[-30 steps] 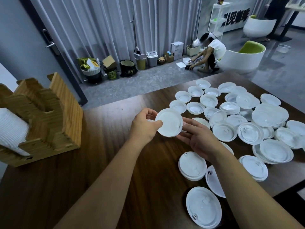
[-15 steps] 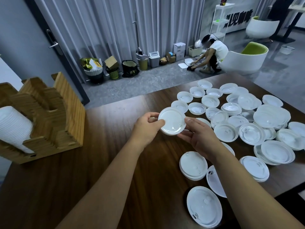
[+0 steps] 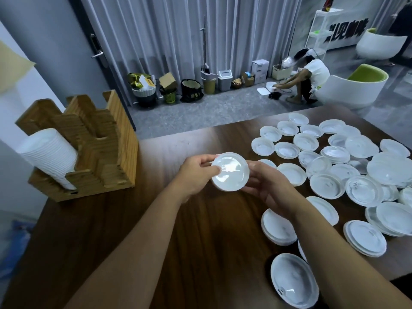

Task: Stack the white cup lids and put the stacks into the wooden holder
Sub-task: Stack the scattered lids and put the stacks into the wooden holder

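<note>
The dark wooden table (image 3: 200, 230) carries all the work. At its left end stands the wooden holder (image 3: 98, 152), a stepped block with upright slots; its left-hand slot already holds a stack of white lids (image 3: 48, 156) lying tilted on its side, while the slots further right appear vacant. Across the right half of the table lie the loose white cup lids (image 3: 330, 161), most of them single, a few nested in short piles such as the one near the right forearm (image 3: 276, 226).

Both hands meet above the middle of the table, on one held lid (image 3: 229, 171). Whether further lids sit beneath it cannot be told. The left hand (image 3: 196, 175) grips the lid's left edge, thumb over the face and fingers curled behind. The right hand (image 3: 267, 186) cups the right and lower edge with fingers bent round it. The lid's face is tipped up toward the camera.

Governing relation: the holder lies well to the left of the held lid and the loose lids lie to the right. The left hand is therefore the nearer to the holder and the right hand the nearer to the supply. In my judgement, stacking is in progress and most of the task remains. Any stack must be turned on edge, axis running along the slot, before insertion.
</note>
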Tool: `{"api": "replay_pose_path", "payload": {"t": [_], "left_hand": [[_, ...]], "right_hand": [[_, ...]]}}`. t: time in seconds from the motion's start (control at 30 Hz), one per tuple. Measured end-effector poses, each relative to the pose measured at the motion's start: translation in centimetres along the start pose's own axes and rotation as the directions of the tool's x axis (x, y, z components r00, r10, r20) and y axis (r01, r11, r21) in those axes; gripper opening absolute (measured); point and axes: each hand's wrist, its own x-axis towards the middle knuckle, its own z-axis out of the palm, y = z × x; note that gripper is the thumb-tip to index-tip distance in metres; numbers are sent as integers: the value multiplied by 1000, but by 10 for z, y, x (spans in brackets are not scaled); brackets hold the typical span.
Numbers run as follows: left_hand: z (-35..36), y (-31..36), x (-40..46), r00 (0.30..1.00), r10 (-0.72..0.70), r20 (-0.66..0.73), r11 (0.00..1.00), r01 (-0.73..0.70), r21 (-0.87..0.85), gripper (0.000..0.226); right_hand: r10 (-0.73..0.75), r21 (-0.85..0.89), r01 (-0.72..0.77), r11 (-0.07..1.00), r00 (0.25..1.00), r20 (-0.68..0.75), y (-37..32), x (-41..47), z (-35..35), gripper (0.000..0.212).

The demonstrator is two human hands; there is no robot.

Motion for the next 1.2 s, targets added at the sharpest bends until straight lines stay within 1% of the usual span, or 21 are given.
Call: {"api": "replay_pose_path", "payload": {"t": [0.07, 0.17, 0.27, 0.33, 0.5, 0.57, 0.63, 0.67, 0.73, 0.83, 0.93, 1.1, 1.2], "left_hand": [[-19, -3, -6, 1000, -13, 20, 998, 12, 58, 26], [-45, -6, -19, 1000, -9, -7, 999, 10, 44, 17], [-72, -9, -30, 997, 26, -73, 999, -22, 48, 25], [-92, -12, -36, 991, 34, -131, 999, -35, -6, 29], [-143, -17, -56, 938, 64, -340, 986, -111, -122, 17], [-167, -19, -68, 935, 53, -350, 965, -138, -221, 17], [-192, -21, -81, 946, 36, -324, 946, -136, -293, 24], [-205, -22, -88, 946, 35, -321, 948, -133, -289, 28], [-231, -25, -98, 937, 30, -349, 956, -129, -263, 29], [-264, -25, -106, 886, 38, -463, 967, -149, -205, 24], [-295, -19, -111, 826, 57, -561, 954, -210, -212, 21], [-339, -7, -110, 748, 82, -659, 934, -289, -212, 15], [-366, -1, -104, 728, 90, -680, 922, -319, -219, 14]], "right_hand": [[-4, -22, 5, 1000, 999, 46, -2, 5, 14, 44], [-14, -11, 14, 1000, 997, 71, 1, 14, 40, 32], [-24, -39, 27, 999, 997, 75, 5, 25, 71, 32], [-17, -28, 19, 999, 997, 76, 8, 32, 96, 33], [0, 81, -7, 997, 996, 94, 11, 48, 149, 34], [11, 127, -24, 992, 995, 104, 10, 53, 174, 28], [31, 150, -49, 987, 992, 120, 7, 55, 202, 27], [40, 155, -60, 986, 990, 133, 6, 55, 216, 28], [57, 155, -85, 984, 983, 175, 3, 57, 244, 29], [74, 135, -106, 985, 972, 221, -2, 62, 283, 28], [59, 102, -84, 991, 971, 232, -11, 73, 321, 29], [-42, -45, 58, 997, 951, 306, -28, 97, 375, 30], [-85, -72, 111, 991, 949, 304, -35, 113, 407, 34]]}}
